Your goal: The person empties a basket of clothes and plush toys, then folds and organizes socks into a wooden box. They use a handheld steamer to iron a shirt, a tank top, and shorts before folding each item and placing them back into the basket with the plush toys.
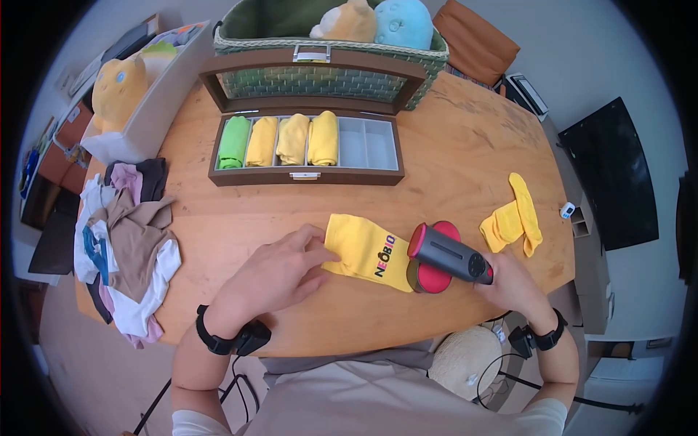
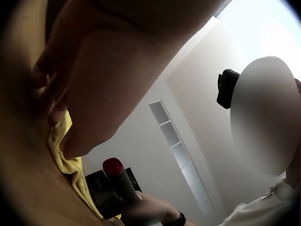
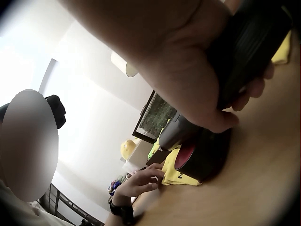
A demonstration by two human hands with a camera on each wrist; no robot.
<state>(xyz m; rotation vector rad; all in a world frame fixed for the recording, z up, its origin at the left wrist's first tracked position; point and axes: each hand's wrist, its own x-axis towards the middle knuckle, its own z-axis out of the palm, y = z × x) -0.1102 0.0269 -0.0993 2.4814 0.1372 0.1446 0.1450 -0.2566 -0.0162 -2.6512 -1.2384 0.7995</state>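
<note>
A yellow sock point(image 1: 363, 251) with "NEOBIO" lettering lies on the wooden table. The left hand point(image 1: 280, 269) pinches its left end between thumb and fingers; in the left wrist view the sock point(image 2: 66, 157) bunches there. The right hand point(image 1: 505, 287) grips a dark grey and magenta handheld appliance point(image 1: 451, 254) with a round head, its handle wrapped by the fingers in the right wrist view. The appliance's round head point(image 3: 202, 155) rests over the sock's right end and hides it. Another pair of yellow socks point(image 1: 512, 218) lies beyond the right hand.
A brown lidded box point(image 1: 309, 176) stands open at the back, with green and yellow rolled socks in compartments. Behind it is a green basket point(image 1: 233, 47) of plush toys. Piled clothes point(image 1: 134, 232) and a white bin point(image 1: 156, 109) are on the left.
</note>
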